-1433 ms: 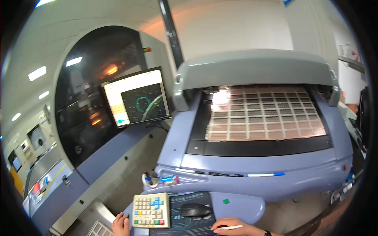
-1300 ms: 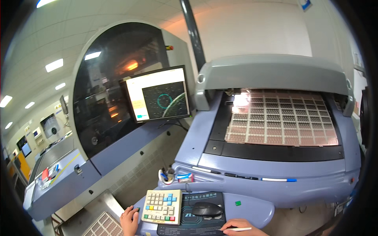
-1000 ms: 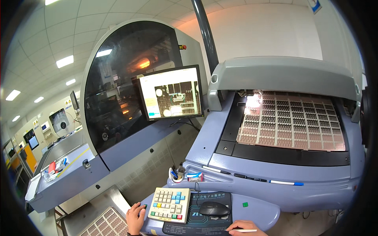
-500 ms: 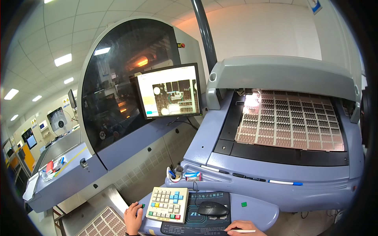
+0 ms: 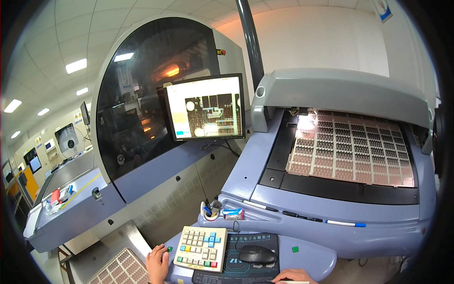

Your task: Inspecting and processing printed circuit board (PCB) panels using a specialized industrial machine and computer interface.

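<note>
My left hand (image 5: pixel 157 263) rests at the left edge of the front ledge, fingers stretched out. Its fingertips are at a small green button (image 5: pixel 170 249), left of the cream keypad (image 5: pixel 201 247) with coloured keys; whether they press it I cannot tell. At the lower edge, my right hand (image 5: pixel 294 275) is closed on a slim white pen-like stick (image 5: pixel 297 282), mostly cut off by the frame. That hand lies at the lower right corner of a dark mouse pad (image 5: pixel 231 274), below a black mouse (image 5: pixel 257 254). A second green button (image 5: pixel 295 249) sits right of the pad.
A lit monitor (image 5: pixel 205 109) shows a magnified board pattern. On the machine bed at right lies a copper-coloured patterned panel (image 5: pixel 350 151) under a grey hood (image 5: pixel 345 90). Pens (image 5: pixel 345 223) and a pen cup (image 5: pixel 210 210) line the ledge. Another panel (image 5: pixel 120 270) lies lower left.
The view has shifted slightly. My right hand's stick now shows less, dropping toward the lower edge. My left hand stays beside the green button.
</note>
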The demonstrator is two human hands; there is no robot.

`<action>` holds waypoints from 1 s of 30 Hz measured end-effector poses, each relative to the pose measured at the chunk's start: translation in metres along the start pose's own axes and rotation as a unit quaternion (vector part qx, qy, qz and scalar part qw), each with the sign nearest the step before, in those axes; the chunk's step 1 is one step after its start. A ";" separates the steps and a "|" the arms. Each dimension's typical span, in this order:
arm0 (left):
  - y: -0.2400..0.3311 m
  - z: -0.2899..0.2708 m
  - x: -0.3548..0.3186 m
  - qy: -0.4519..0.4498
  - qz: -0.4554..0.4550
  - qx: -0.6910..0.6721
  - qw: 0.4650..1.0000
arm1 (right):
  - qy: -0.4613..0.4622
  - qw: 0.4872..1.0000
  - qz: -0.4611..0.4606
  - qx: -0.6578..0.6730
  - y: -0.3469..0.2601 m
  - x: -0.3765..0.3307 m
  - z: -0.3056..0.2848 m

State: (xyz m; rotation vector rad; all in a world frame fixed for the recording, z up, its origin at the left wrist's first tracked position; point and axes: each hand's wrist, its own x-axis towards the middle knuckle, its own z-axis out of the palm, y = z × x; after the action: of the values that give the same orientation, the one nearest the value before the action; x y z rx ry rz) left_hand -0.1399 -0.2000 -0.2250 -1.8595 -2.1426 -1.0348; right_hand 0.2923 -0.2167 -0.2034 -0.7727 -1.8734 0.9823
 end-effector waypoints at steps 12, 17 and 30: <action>0.002 0.005 0.000 0.027 -0.044 -0.039 0.998 | -0.003 0.999 -0.024 -0.042 -0.002 0.007 0.004; 0.003 0.004 0.000 0.025 -0.059 -0.046 0.997 | -0.001 0.999 -0.029 -0.041 -0.002 0.010 0.004; -0.006 0.009 0.000 0.011 -0.070 -0.058 0.996 | 0.006 0.998 -0.034 -0.044 -0.005 0.006 0.003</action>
State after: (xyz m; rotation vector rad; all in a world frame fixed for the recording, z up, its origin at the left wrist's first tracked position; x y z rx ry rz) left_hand -0.1429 -0.1952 -0.2342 -1.7563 -2.2728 -1.2283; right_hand 0.2864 -0.2148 -0.1977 -0.7604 -1.9302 0.8543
